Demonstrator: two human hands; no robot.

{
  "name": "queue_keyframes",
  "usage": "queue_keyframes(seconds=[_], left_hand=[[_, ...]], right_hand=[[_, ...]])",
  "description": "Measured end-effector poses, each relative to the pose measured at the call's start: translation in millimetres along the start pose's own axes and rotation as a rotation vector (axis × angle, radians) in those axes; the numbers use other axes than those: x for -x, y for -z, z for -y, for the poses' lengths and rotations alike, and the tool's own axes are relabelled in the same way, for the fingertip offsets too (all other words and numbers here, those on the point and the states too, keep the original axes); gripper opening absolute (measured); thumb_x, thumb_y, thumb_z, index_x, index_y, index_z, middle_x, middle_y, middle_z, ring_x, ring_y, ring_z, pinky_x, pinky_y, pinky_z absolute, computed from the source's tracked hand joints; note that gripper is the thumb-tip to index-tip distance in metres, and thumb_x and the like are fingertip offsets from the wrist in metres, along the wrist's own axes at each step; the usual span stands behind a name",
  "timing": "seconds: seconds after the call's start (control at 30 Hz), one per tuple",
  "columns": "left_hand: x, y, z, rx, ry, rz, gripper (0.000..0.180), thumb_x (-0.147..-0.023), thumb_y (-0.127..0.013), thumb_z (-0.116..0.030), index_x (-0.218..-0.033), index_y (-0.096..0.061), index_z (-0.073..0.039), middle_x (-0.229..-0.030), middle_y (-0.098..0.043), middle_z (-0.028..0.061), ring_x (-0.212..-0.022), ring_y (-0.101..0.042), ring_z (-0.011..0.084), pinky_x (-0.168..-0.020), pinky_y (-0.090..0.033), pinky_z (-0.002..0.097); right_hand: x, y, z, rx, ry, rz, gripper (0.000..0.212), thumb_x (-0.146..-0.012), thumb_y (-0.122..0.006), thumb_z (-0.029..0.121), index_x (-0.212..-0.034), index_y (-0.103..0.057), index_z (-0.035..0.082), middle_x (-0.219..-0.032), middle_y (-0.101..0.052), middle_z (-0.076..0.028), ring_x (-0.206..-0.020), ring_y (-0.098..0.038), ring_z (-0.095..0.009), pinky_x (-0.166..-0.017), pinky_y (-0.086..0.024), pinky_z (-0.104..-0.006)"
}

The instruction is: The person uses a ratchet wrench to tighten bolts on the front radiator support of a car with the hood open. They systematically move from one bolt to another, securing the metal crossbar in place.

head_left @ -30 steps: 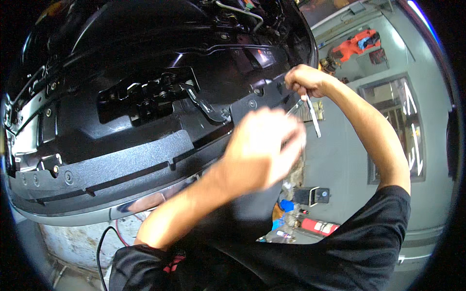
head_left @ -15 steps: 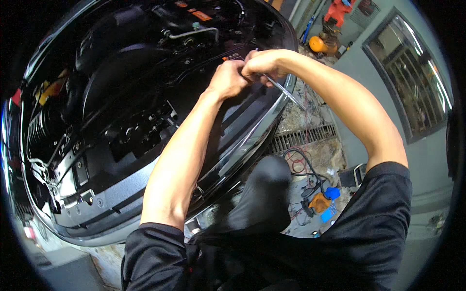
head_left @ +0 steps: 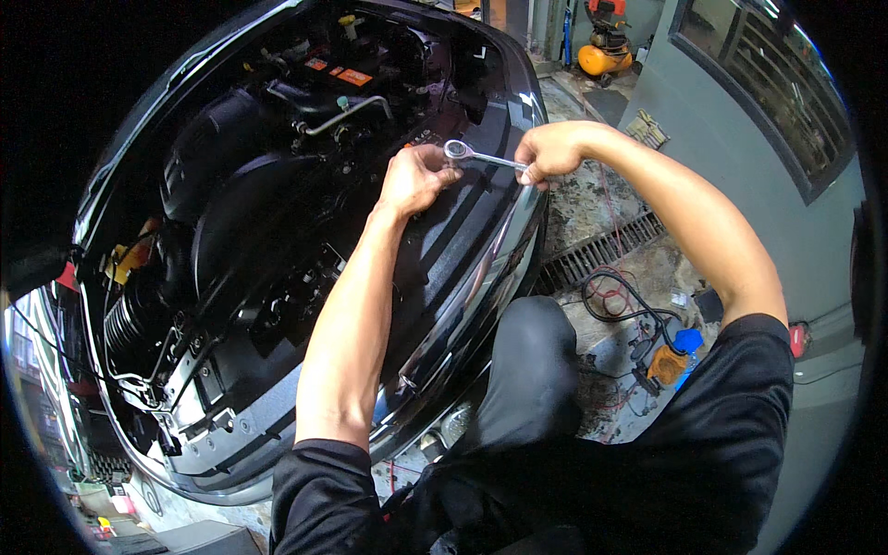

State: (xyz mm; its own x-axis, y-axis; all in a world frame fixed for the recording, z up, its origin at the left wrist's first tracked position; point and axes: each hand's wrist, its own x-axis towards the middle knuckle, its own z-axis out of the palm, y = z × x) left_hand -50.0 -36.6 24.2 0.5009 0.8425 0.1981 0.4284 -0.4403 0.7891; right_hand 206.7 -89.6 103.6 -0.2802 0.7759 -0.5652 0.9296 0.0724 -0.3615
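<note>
My right hand (head_left: 550, 153) is closed around the handle end of a chrome ratchet wrench (head_left: 495, 161). The tool lies nearly level over the front edge of the car's engine bay, its round head pointing left. Just beneath that head, the thumb and fingers of my left hand (head_left: 413, 180) are pinched together at the tool. Whether a socket sits between those fingertips is hidden. Below both hands runs the black plastic front cover (head_left: 453, 236) of the open engine bay.
A bent metal pipe (head_left: 356, 113) and a battery with orange labels (head_left: 351, 77) lie deeper in the bay. On the floor at right are a drain grate (head_left: 601, 252), a black hose (head_left: 601, 277) and an orange-blue object (head_left: 671, 361). A yellow air compressor (head_left: 604, 61) stands beyond.
My hands have drawn apart, the right moving rightward along the wrench. The wrench has swung to nearly level, its head now showing. The view has shifted, revealing more of the floor and compressor.
</note>
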Motion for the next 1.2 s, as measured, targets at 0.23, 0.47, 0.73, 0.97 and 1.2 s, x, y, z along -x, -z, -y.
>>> queue_keyframes(seconds=[0.23,0.47,0.73,0.97,1.2], left_hand=[[1,-2,-1,-0.02,0.044,-0.065,0.033,-0.076,-0.088,-0.025,-0.097,-0.078,-0.001,-0.081,-0.076,0.0085,-0.07,-0.067,0.0122,-0.069,-0.053,0.0309],[10,0,-1,0.038,0.038,0.002,0.03,-0.084,-0.083,-0.022,-0.104,-0.077,-0.001,-0.088,-0.077,0.0041,-0.077,-0.063,0.0079,-0.074,-0.051,0.0282],[10,-2,5,0.161,-0.048,0.029,0.026,-0.09,-0.078,-0.022,-0.106,-0.075,-0.001,-0.094,-0.075,0.0028,-0.086,-0.062,0.0095,-0.083,-0.05,0.0297],[8,-6,11,0.177,0.047,0.039,0.026,-0.094,-0.075,-0.02,-0.112,-0.074,-0.002,-0.098,-0.074,-0.0008,-0.089,-0.062,0.0081,-0.084,-0.048,0.0267],[0,-13,9,0.117,-0.013,-0.035,0.025,-0.087,-0.077,-0.019,-0.106,-0.077,-0.002,-0.093,-0.078,0.0077,-0.082,-0.069,0.011,-0.079,-0.053,0.0301]], right_hand=[[-10,29,16,0.23,-0.025,-0.022,0.023,-0.086,-0.073,0.024,-0.097,-0.075,0.004,-0.082,-0.075,-0.007,-0.079,-0.071,-0.022,-0.072,-0.054,-0.0387],[-84,66,45,0.658,0.118,-0.473,0.02,-0.074,-0.073,0.012,-0.093,-0.078,0.015,-0.092,-0.074,-0.009,-0.096,-0.07,-0.029,-0.083,-0.051,-0.0489],[-129,59,71,0.635,0.614,-0.717,0.028,-0.077,-0.071,0.017,-0.104,-0.078,0.021,-0.143,-0.058,0.0,-0.142,-0.043,-0.031,-0.109,-0.043,-0.053],[-40,23,-16,0.504,0.287,-0.69,0.028,-0.082,-0.077,0.036,-0.094,-0.078,0.011,-0.085,-0.073,-0.017,-0.086,-0.072,-0.035,-0.077,-0.056,-0.0487],[35,-65,30,-0.25,0.097,-0.326,0.042,-0.095,-0.067,0.041,-0.082,-0.072,0.001,-0.058,-0.065,-0.009,-0.049,-0.064,-0.018,-0.05,-0.051,-0.0345]])
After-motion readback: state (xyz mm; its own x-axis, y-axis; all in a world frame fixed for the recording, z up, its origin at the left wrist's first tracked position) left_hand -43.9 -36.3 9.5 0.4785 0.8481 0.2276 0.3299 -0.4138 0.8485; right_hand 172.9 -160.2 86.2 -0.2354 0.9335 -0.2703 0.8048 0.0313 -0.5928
